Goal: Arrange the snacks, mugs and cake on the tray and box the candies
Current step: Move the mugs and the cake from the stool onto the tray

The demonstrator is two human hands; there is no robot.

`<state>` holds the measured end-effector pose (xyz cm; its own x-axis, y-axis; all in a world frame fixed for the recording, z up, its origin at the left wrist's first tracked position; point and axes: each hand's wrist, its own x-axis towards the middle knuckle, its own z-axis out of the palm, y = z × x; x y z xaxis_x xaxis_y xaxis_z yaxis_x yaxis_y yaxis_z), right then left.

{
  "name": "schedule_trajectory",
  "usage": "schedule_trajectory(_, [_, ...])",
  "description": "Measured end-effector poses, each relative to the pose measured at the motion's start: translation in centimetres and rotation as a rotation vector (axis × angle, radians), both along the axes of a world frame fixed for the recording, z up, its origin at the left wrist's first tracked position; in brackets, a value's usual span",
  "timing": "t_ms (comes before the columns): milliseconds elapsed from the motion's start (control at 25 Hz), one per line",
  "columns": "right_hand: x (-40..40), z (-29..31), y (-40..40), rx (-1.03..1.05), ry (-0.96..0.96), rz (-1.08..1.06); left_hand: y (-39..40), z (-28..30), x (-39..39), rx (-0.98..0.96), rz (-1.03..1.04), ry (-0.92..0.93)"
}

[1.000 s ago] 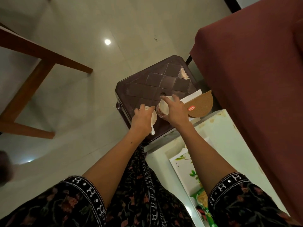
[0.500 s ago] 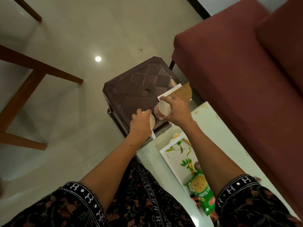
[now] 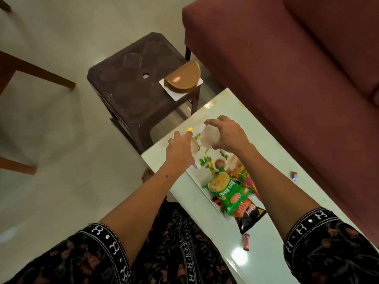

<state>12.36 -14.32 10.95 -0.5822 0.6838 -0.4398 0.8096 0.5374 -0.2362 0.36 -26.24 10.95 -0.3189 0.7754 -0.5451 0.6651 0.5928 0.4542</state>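
My left hand (image 3: 179,149) grips a white mug (image 3: 194,147) and my right hand (image 3: 227,135) grips a second, patterned mug (image 3: 209,137). Both mugs hang blurred above the far end of the white leaf-printed tray (image 3: 200,177) on the pale table (image 3: 272,160). On the tray lie a green snack packet (image 3: 228,193), other red and black packets (image 3: 249,218) and a small brown cup (image 3: 219,163). A half-round brown cake (image 3: 183,79) on white paper rests on the dark plastic stool (image 3: 131,89). Loose candies lie at the table's right (image 3: 294,175) and near edge (image 3: 246,241).
A maroon sofa (image 3: 287,68) runs close along the far side of the table. The stool stands just beyond the table's left end. Wooden table legs (image 3: 37,70) cross the tiled floor at the left. My patterned skirt fills the bottom.
Both hands have lifted the mugs off the stool and carried them back and right over the tray. The cake stays on the stool.
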Motion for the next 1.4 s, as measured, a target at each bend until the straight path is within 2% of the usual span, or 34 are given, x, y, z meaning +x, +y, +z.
schedule_trajectory(280, [5.9, -6.5, 0.4, -0.076, -0.064, -0.025, 0.8, -6.4, 6.6, -0.06, -0.066, 0.0])
schedule_trajectory(680, [7.8, -12.7, 1.6, -0.098, -0.064, -0.063, 2.2, -12.0, 8.8, -0.077, -0.084, 0.029])
schedule_trajectory(1160, [8.5, -14.1, 0.7, -0.114, -0.002, -0.133, 1.8, -12.9, 9.1, -0.056, -0.112, 0.063])
schedule_trajectory(1400, [8.7, -10.1, -0.7, -0.144, 0.083, -0.342, -0.5, -9.6, 5.7, 0.047, 0.034, -0.019])
